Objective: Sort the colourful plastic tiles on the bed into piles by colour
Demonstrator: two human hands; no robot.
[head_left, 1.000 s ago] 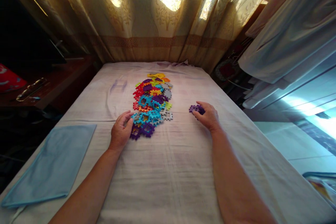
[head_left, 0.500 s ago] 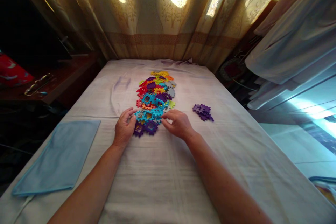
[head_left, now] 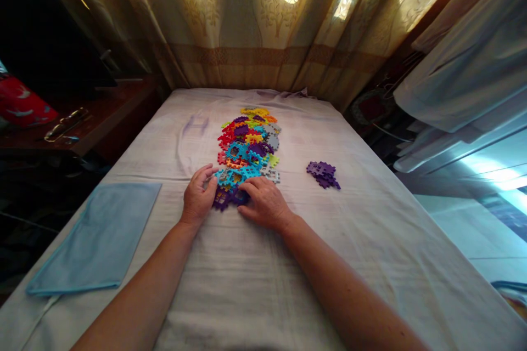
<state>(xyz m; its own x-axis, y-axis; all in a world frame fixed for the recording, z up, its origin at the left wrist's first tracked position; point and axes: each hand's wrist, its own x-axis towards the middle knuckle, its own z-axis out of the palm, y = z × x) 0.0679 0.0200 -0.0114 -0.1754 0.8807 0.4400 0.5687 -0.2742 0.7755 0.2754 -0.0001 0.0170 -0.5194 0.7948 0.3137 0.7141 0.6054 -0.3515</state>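
- Right hand (head_left: pixel 263 203) off purple stack (head_left: pixel 322 171), now at near purple piece (head_left: pixel 236 196); grip unclear.
- Left hand (head_left: pixel 200 196) still half-open at mixed pile (head_left: pixel 250 149).
- Stack released, lying apart.

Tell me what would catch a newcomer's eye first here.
First comes the long heap of multicoloured toothed pieces on the pale sheet, with the left hand and right hand at its near end. A small purple pile lies apart to its right. Behind, light glows through the patterned curtain.
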